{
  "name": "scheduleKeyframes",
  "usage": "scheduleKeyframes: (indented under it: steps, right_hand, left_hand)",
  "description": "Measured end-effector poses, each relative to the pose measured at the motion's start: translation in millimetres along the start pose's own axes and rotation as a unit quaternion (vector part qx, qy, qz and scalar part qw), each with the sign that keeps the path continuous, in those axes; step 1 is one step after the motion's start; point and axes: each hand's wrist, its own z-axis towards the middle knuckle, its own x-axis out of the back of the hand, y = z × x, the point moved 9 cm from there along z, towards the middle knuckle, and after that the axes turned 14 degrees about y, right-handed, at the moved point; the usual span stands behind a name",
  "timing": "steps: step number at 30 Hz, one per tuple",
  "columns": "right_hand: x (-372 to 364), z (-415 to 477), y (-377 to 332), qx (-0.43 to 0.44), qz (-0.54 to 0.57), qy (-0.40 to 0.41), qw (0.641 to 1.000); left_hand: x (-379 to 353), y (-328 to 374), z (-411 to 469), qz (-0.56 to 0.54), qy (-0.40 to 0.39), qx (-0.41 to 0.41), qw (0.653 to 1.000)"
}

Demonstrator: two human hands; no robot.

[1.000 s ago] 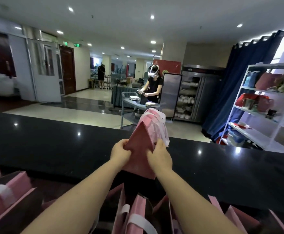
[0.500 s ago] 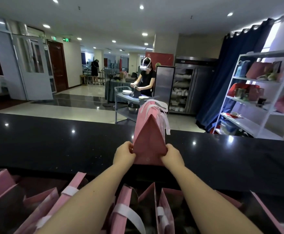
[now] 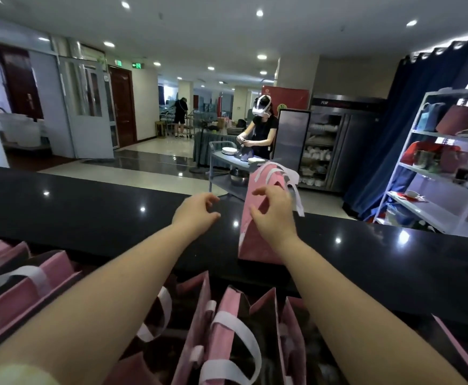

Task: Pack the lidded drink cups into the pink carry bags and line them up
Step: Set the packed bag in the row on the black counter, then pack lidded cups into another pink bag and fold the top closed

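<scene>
Pink bag [image 3: 250,240] is stood upright on bench [image 3: 88,215] just behind R hand [image 3: 275,216], fingers loosely curled, contact can't be told. L hand [image 3: 196,215] is held apart, relaxed, nothing gripped.

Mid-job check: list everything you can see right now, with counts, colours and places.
counter: one, black, across the middle
standing carry bag: one, pink with white handles, upright on the counter
lower carry bags: several, pink, below the counter's near edge
lidded cups: none plainly visible
shelf unit: one, white, far right, holding bags and mugs
trolley: one, grey, beyond the counter, plates on it
other people: two, dark-clothed, one at the trolley, one farther back
left hand: one, empty, fingers relaxed, left of the standing carry bag
right hand: one, in front of that bag; grip unclear
</scene>
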Motion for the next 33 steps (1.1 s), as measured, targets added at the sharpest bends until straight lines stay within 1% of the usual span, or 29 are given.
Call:
scheduleKeyframes:
  steps: [2,3,5,7,11,14,16,20,25,30,33]
  right_hand:
    - [-40,-1,-39,0.041,0.003,-0.078,0.996]
    - [-59,-5,-57,0.057,-0.002,-0.109,0.992]
    - [-93,-19,-88,0.072,0.000,-0.155,0.985]
    - [-123,-36,-121,0.086,0.019,-0.188,0.978]
    - [-183,-73,-204,0.124,0.049,-0.237,0.962]
    - [-228,-106,-284,0.141,0.082,-0.264,0.951]
    - [-258,-131,-339,0.152,0.109,-0.277,0.943]
    - [-325,-192,-438,0.150,0.139,-0.312,0.928]
    - [-396,-259,-541,0.160,0.150,-0.338,0.915]
    - [-456,-301,-605,0.192,0.147,-0.358,0.902]
    - [-493,-308,-628,0.182,0.118,-0.378,0.900]
  left_hand:
    - [43,-10,6,0.031,0.020,-0.016,0.999]
    - [66,-17,6,0.066,0.035,-0.029,0.997]
    - [111,-40,2,0.154,0.057,-0.047,0.985]
    - [153,-72,-9,0.223,0.061,-0.046,0.972]
    - [245,-156,-46,0.297,0.081,-0.009,0.951]
    - [327,-226,-81,0.338,0.105,0.041,0.934]
    - [382,-274,-104,0.371,0.124,0.078,0.917]
    - [473,-362,-151,0.390,0.147,0.134,0.899]
    - [545,-447,-180,0.427,0.135,0.151,0.881]
    - [590,-515,-182,0.429,0.121,0.146,0.883]
    - [612,-552,-180,0.410,0.137,0.157,0.888]
